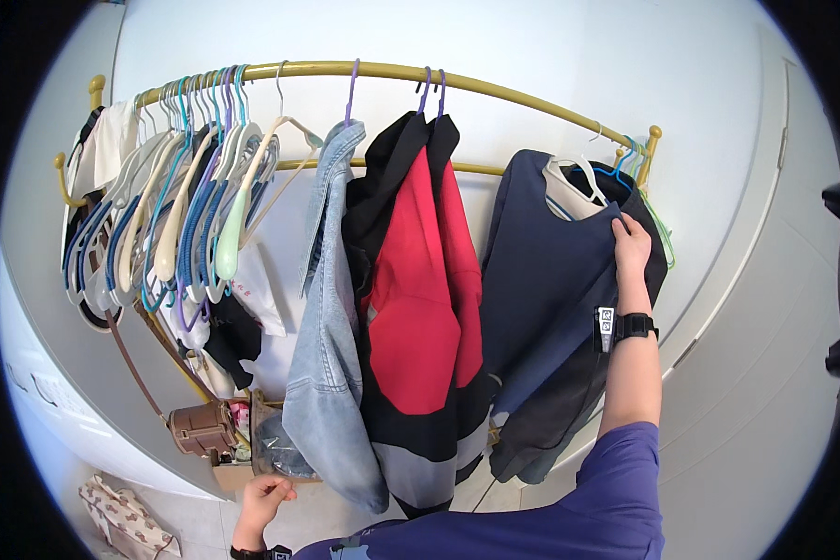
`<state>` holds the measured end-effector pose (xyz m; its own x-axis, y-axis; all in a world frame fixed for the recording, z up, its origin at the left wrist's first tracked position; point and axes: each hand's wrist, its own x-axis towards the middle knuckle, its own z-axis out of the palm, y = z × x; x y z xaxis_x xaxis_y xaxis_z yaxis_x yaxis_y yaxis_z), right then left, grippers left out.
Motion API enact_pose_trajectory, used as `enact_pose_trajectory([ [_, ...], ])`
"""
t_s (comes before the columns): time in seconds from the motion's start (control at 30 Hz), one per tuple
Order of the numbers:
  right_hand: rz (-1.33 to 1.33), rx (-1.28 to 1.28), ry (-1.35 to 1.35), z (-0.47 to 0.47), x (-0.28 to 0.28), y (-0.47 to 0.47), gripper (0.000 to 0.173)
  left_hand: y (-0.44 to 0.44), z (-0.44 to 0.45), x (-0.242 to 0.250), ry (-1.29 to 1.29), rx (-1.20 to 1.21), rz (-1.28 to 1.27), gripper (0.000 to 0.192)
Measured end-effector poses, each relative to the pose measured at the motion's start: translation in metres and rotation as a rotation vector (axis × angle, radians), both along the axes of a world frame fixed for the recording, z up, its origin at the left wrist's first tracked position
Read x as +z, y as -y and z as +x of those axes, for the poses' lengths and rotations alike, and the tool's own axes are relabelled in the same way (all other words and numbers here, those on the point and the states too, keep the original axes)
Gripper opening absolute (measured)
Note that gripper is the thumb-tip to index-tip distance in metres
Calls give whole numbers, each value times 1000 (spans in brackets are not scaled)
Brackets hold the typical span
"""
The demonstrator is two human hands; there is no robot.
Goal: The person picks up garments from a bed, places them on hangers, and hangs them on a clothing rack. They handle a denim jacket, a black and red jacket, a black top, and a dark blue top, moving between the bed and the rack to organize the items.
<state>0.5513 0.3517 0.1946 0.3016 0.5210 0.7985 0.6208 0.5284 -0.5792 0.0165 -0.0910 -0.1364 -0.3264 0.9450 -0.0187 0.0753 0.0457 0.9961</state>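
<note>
My right hand (632, 243) grips the shoulder of a navy blue garment (553, 259) near its neckline. That garment hangs on a white hanger (589, 175) at the right part of the gold clothes rail (476, 82). Behind it is a black garment (654, 241), partly hidden. Low at the left, my left hand (266, 495) is curled with nothing visible in it, apart from the clothes. Between the two hands hang a light blue denim jacket (329, 350) and red, black and grey jackets (416, 329) on purple hangers.
Several bare hangers (182, 210) crowd the rail's left end. Below them are a brown bag (201, 427) on a strap and a cardboard box (227, 477) of items. A patterned bag (126, 514) lies on the floor. A pale door (749, 315) stands at the right.
</note>
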Motion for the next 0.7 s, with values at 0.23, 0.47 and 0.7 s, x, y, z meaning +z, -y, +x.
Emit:
enact_pose_trajectory([
  [0.23,79,23,180,8,-3,4,32,-15,14,12,-89,-119,-59,18],
  [0.47,-154,-582,236,12,2,-24,35,-11,-8,17,-57,-162,-20,16],
  [0.7,178,-562,379,-132,71,77,49,41,-74,9,-36,-100,-54,15],
])
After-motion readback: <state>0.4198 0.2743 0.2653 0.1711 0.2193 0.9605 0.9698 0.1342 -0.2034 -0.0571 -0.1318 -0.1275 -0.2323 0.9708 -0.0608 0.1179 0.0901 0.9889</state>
